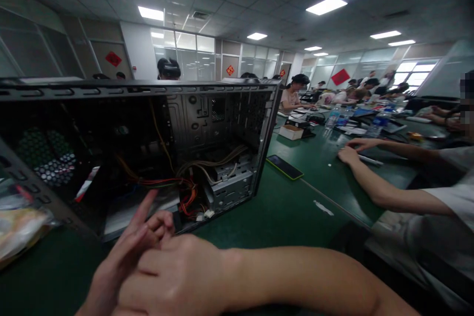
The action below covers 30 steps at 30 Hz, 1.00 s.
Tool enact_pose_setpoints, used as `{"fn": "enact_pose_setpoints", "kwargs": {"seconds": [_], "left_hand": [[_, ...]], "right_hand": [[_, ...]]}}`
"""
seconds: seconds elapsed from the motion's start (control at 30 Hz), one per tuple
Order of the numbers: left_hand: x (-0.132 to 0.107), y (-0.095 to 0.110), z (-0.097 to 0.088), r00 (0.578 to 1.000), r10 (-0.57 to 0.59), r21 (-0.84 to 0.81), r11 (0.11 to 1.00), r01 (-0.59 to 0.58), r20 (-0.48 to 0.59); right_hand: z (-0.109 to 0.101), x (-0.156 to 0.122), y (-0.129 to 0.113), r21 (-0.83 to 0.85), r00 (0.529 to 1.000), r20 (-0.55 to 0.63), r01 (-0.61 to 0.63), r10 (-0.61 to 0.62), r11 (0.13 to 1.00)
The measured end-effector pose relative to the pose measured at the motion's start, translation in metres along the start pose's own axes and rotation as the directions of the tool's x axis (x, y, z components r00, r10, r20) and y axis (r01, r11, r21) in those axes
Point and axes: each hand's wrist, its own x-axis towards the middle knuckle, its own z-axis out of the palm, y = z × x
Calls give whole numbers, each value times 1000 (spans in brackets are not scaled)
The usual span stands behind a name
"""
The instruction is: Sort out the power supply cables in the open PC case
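Observation:
An open computer case (218, 88) lies in front of me with its inside facing me. Orange, red and pale cables (188, 192) run across its lower part, beside a metal drive cage (233, 190). My left hand (128, 252) is before the case's lower edge, its index finger stretched up and the other fingers loosely bent, with nothing visible in it. Against it, my right hand (177, 269) is closed, fingers curled toward the left palm. Whatever those right fingers hold, if anything, is hidden behind the hand.
On the green table (289, 227) a phone with a yellow-green edge (284, 167) lies right of the case. A co-worker's hands (350, 150) rest further right. Behind stand a small open box (291, 132) and bottles (333, 116). A plastic bag (22, 234) is at left.

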Motion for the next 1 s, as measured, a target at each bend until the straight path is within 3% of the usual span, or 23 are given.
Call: {"fn": "enact_pose_setpoints", "kwargs": {"seconds": [0.07,0.17,0.3,0.43,0.5,0.53,0.57,0.63,0.67,0.73,0.8,0.9,1.0], "left_hand": [[2,10,0,998,-49,-231,971,59,50],[4,18,3,984,-120,-534,827,174,135],[6,21,1,983,-122,-618,764,184,140],[0,14,-4,966,5,-431,896,110,257],[-4,5,-1,928,126,-159,984,-74,351],[-4,-1,2,901,192,26,975,-219,389],[-4,-8,5,857,260,229,892,-390,445],[-2,-22,10,761,410,524,556,-645,503],[1,-29,11,706,485,610,371,-700,516],[5,-41,10,615,569,678,130,-723,547],[8,-48,8,572,606,710,16,-704,553],[8,-52,4,550,604,720,-59,-691,577],[4,-53,3,495,586,674,-123,-728,642]], "right_hand": [[26,-32,-9,62,985,163,39,-49,997],[54,-68,-9,105,928,361,-137,91,985],[58,-73,-3,163,917,370,-224,151,961],[55,-66,-1,226,925,373,-169,75,959],[59,-69,2,228,931,361,-143,53,963],[61,-71,5,222,937,349,-122,38,967],[63,-75,9,207,940,339,-101,26,973],[64,-80,16,145,943,331,-92,39,985],[62,-83,20,111,944,324,-105,64,988],[56,-86,25,80,948,297,-141,111,987],[47,-87,27,147,961,257,-139,98,979],[38,-88,26,262,971,223,-141,83,955],[38,-89,25,251,961,245,-191,129,949]]}}
